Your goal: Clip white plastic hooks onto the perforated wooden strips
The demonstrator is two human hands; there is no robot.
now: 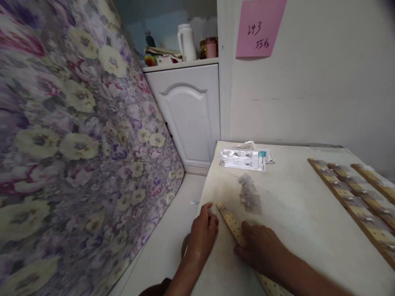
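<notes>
A pale wooden strip with rows of small holes [233, 226] lies slanted across the near left part of the table. My right hand [261, 248] grips it around the middle, hiding that stretch. Near its far end, a small clear piece [222, 209] sits on the strip. My left hand [204, 230] is just left of the strip, apart from it, with the index finger stretched out and the other fingers loosely curled. Beyond the right hand, several small clear plastic packets [249, 195] lie overlapping on the table.
Flat plastic packages [242, 159] rest at the back of the white table [296, 197]. On the right, several wooden strips [348, 197] carry rows of clear packets. A flowered curtain [77, 135] hangs left; a white cabinet [188, 115] stands behind. A pink note [259, 28] is on the wall.
</notes>
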